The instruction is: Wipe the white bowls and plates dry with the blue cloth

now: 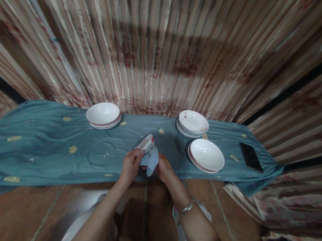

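My left hand [131,165] is closed on the rim of a white bowl [146,143] with a red pattern on its outside, tilted on its side above the table's front half. A light blue cloth [151,160] lies against the bowl. My right hand [163,167] grips that cloth from the right, its fingertips partly hidden behind it. Right of my hands sits a short stack of white bowls [206,155] with red bands. Behind that stands a stack of white plates [193,122] with floral decoration. Another stack of white bowls [103,114] is at the back left.
A teal tablecloth [48,135] with yellow pineapple prints covers the long, narrow table. Towards its right end lies a black phone [250,157]. Patterned curtains [159,62] hang close behind the table and at the sides. Below is a brown tiled floor [155,214].
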The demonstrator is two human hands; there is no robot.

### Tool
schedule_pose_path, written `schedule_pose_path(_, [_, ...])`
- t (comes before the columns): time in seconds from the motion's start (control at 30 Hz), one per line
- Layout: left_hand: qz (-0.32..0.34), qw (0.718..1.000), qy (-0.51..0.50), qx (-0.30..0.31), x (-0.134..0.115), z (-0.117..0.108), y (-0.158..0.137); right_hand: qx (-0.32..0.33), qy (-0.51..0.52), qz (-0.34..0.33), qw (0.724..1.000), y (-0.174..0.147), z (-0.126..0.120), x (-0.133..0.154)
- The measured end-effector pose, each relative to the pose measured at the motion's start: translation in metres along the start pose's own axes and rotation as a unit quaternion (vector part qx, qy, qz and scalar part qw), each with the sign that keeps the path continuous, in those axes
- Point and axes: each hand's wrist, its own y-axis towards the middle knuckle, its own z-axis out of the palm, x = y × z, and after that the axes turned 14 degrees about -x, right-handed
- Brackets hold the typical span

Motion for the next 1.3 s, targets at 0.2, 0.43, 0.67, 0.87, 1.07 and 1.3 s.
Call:
schedule_pose_path(0.2, [0.053, 0.999, 0.004, 0.0, 0.002, 0.004, 0.0, -0.026, 0.011, -0.006, 1.0, 0.002, -0.006, 0.006])
schedule_pose_path(0.43, [0.103, 0.994, 0.045, 0.014, 0.004, 0.005, -0.004, -0.046, 0.007, -0.036, 0.998, 0.004, -0.012, 0.015])
schedule_pose_path(0.67, [0.183, 0.977, 0.099, 0.053, 0.013, 0.009, -0.009, -0.117, 0.003, -0.079, 0.99, 0.017, -0.028, 0.025])
schedule_pose_path(0.87, [0.272, 0.956, 0.102, 0.036, 0.018, 0.013, -0.015, -0.212, -0.126, -0.228, 0.942, 0.03, -0.05, 0.033])
schedule_pose_path(1.07, [0.287, 0.948, 0.114, 0.071, 0.012, 0.014, -0.023, -0.187, -0.307, -0.35, 0.865, 0.025, -0.056, 0.038])
schedule_pose_path(1.3, [0.251, 0.957, 0.08, 0.121, 0.008, 0.011, -0.026, -0.167, -0.506, -0.345, 0.773, 0.02, -0.058, 0.037])
